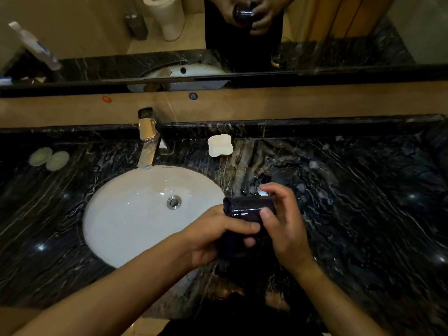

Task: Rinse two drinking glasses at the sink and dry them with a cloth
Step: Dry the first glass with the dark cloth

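Fingers of the left hand are curled round a dark cloth wrapped on a glass, gripped by the right hand above the surface. Wet glass could be dropped and shattered on stone.

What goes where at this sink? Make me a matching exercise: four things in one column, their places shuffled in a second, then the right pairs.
Things:
1. drinking glass
2. soap dish
3. faucet
4. two round soaps

Places:
A. on the counter, left of the faucet
B. behind the basin, spout over its rim
C. on the counter, right of the faucet
D. held in both hands with a dark cloth, right of the basin

Pairs: 1-D, 2-C, 3-B, 4-A
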Action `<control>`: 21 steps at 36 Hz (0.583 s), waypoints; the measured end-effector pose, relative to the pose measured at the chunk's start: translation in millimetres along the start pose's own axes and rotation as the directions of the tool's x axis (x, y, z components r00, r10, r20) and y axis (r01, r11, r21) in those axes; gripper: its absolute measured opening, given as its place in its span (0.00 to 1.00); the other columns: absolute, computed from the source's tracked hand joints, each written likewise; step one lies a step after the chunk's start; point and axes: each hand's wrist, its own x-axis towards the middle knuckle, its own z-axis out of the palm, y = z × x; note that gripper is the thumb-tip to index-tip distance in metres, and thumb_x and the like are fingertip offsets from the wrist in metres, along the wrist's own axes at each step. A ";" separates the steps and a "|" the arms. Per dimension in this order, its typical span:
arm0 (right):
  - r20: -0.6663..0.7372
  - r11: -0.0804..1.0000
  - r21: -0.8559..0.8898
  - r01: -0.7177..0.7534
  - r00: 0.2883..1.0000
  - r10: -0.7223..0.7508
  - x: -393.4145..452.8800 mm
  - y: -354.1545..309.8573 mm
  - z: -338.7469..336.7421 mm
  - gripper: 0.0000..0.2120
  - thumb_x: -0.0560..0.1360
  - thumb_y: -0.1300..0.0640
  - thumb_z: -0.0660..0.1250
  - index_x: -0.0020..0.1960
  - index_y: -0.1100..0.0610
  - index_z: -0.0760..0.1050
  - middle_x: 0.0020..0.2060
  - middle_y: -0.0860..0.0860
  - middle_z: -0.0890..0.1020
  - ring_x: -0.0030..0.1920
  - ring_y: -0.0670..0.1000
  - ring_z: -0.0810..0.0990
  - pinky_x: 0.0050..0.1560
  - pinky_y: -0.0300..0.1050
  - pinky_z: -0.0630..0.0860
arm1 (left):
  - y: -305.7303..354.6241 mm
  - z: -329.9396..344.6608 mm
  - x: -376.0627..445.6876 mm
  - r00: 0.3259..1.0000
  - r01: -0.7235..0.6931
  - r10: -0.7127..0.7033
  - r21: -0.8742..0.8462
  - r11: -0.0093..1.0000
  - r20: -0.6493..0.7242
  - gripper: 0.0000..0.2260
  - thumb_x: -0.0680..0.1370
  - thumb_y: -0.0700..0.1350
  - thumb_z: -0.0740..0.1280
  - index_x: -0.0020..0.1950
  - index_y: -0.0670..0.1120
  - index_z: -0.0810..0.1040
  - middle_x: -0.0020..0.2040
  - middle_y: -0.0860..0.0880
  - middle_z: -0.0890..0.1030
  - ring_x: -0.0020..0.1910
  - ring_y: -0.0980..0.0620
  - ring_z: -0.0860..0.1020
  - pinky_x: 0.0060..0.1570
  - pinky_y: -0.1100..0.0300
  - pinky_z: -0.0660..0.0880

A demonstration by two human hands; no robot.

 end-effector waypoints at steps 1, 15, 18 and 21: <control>-0.002 0.995 -0.071 0.069 0.998 -0.069 0.0 4.4 -1.5 0.14 0.77 0.49 0.61 0.60 0.50 0.73 0.57 0.53 0.77 0.58 0.51 0.78 0.57 0.42 0.75 | 0.9 1.9 -0.9 1.000 0.001 -0.001 -0.034 0.999 0.004 0.17 0.74 0.30 0.69 0.61 0.42 0.81 0.45 0.45 0.84 0.33 0.53 0.81 0.31 0.63 0.77; 0.319 0.405 0.148 -0.902 0.431 0.844 18.7 -24.4 -6.4 0.13 0.77 0.47 0.62 0.41 0.53 0.79 0.26 0.49 0.74 0.26 0.49 0.74 0.28 0.40 0.70 | -25.8 -38.1 17.2 0.525 -0.434 0.314 0.566 -0.700 0.791 0.17 0.85 0.41 0.55 0.73 0.49 0.72 0.68 0.52 0.78 0.64 0.53 0.78 0.34 0.57 0.78; 0.361 0.432 0.285 -0.856 0.513 0.778 15.9 -23.1 -6.8 0.15 0.78 0.45 0.61 0.47 0.53 0.81 0.32 0.50 0.78 0.30 0.49 0.76 0.27 0.40 0.71 | -28.2 -38.9 18.8 0.534 -0.503 0.441 0.691 -0.519 0.721 0.19 0.84 0.41 0.53 0.72 0.52 0.72 0.68 0.54 0.78 0.64 0.52 0.77 0.37 0.56 0.78; 0.232 0.607 0.487 -0.628 0.763 0.603 9.3 -18.9 -1.1 0.15 0.79 0.45 0.59 0.48 0.52 0.81 0.41 0.51 0.83 0.41 0.51 0.81 0.34 0.44 0.77 | -28.3 -25.2 17.0 0.657 -0.531 0.658 0.845 0.057 0.368 0.20 0.75 0.41 0.73 0.65 0.55 0.78 0.61 0.57 0.82 0.60 0.56 0.80 0.51 0.57 0.80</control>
